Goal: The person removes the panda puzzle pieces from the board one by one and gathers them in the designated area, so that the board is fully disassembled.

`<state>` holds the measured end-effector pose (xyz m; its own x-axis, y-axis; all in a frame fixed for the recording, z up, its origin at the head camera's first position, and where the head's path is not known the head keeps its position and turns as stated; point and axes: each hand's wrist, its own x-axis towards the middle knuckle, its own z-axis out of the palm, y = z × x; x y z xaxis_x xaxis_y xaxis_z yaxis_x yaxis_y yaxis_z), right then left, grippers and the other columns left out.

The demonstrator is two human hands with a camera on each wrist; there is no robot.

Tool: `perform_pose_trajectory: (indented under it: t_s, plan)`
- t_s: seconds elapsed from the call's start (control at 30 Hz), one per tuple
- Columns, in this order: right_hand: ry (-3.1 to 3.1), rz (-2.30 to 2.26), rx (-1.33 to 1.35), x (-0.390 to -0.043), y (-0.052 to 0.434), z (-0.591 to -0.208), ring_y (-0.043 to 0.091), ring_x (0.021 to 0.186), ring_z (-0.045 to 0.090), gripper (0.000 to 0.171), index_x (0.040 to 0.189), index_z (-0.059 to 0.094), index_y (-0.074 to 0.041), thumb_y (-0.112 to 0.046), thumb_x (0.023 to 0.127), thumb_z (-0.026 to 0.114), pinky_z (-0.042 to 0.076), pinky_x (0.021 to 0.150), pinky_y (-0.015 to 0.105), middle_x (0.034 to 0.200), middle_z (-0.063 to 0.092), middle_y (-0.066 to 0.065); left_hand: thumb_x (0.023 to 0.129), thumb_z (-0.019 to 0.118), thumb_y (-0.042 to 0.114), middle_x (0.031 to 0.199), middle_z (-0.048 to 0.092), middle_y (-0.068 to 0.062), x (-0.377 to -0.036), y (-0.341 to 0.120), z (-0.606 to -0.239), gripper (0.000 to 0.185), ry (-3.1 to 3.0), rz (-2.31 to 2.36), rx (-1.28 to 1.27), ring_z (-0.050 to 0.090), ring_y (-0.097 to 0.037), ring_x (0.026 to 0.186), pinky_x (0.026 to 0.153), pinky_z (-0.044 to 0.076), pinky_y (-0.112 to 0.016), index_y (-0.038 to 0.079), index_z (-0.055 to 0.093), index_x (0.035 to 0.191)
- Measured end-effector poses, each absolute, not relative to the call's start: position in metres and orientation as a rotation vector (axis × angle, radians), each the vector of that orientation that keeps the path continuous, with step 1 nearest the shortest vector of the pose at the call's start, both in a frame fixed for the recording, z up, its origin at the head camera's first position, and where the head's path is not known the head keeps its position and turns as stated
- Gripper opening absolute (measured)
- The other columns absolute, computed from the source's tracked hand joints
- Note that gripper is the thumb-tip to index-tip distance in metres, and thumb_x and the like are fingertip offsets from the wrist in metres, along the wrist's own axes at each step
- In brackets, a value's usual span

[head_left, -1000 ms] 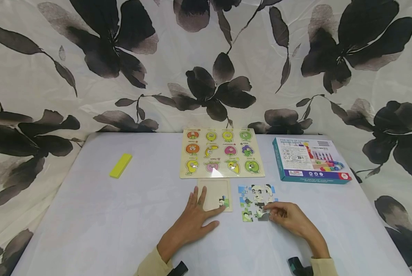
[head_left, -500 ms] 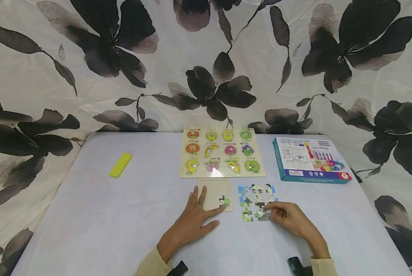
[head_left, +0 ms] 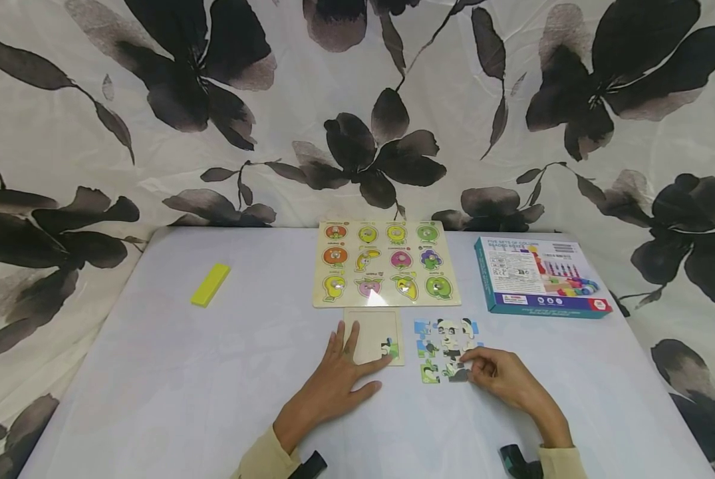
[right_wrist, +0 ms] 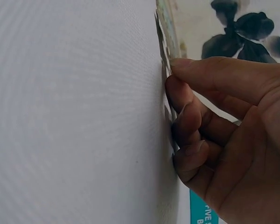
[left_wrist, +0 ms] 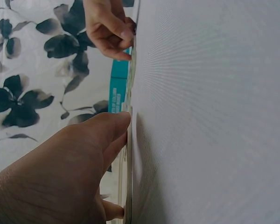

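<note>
Fingers first: on my left hand (head_left: 333,389) they lie straight and spread, flat on the table, the tips resting on the near-left corner of the small wooden puzzle tray (head_left: 374,336); on my right hand (head_left: 501,379) they are curled, thumb and fingertips pinching at a panda puzzle piece (head_left: 457,372) on the near-right edge of the loose cluster. From my seat the largest thing is the floral curtain (head_left: 357,106) hanging behind everything, then the white table (head_left: 183,386) itself. On it, at the far middle, sits the fruit peg board (head_left: 384,263) with its rows of coloured shapes; right of that, well apart, the teal bead-toy box (head_left: 539,276). The tray lies just in front of the board — one piece (head_left: 390,348) already sits in its near-right corner. Just beside the tray, to its right, the panda puzzle pieces (head_left: 445,349) lie laid out together on the bare table. Far to the left, alone, is a yellow block (head_left: 210,286). The right wrist view shows the curled fingers (right_wrist: 189,121) pressed against the pieces' edges — whether one is lifted I cannot tell.
</note>
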<state>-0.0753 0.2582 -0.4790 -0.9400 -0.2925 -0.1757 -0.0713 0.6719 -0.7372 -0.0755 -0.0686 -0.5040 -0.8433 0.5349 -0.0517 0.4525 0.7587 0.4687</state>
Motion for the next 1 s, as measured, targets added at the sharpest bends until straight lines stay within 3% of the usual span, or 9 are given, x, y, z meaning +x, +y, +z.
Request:
perform_pose_trajectory:
  t_s: [0.63, 1.0]
  plan:
    - [2.623, -1.13, -0.225, -0.079, 0.251, -0.472, 0.009, 0.063, 0.05, 0.017, 0.101, 0.07, -0.008, -0.004, 0.085, 0.066, 0.045, 0.055, 0.023, 0.073, 0.057, -0.003, 0.093, 0.052, 0.051, 0.155, 0.005, -0.031, -0.074, -0.069, -0.5, 0.046, 2.751, 0.683, 0.781, -0.01, -0.051, 0.141, 0.115, 0.004, -0.059, 0.041, 0.048, 0.138]
    - [2.643, -1.215, -0.48, -0.098, 0.192, -0.463, 0.01, 0.067, 0.052, 0.015, 0.104, 0.07, -0.007, -0.007, 0.09, 0.064, 0.047, 0.059, 0.023, 0.08, 0.064, -0.001, 0.094, 0.051, 0.052, 0.154, 0.005, -0.032, -0.074, -0.069, -0.498, 0.045, 2.747, 0.681, 0.774, -0.01, -0.053, 0.14, 0.114, 0.006, -0.061, 0.041, 0.05, 0.138]
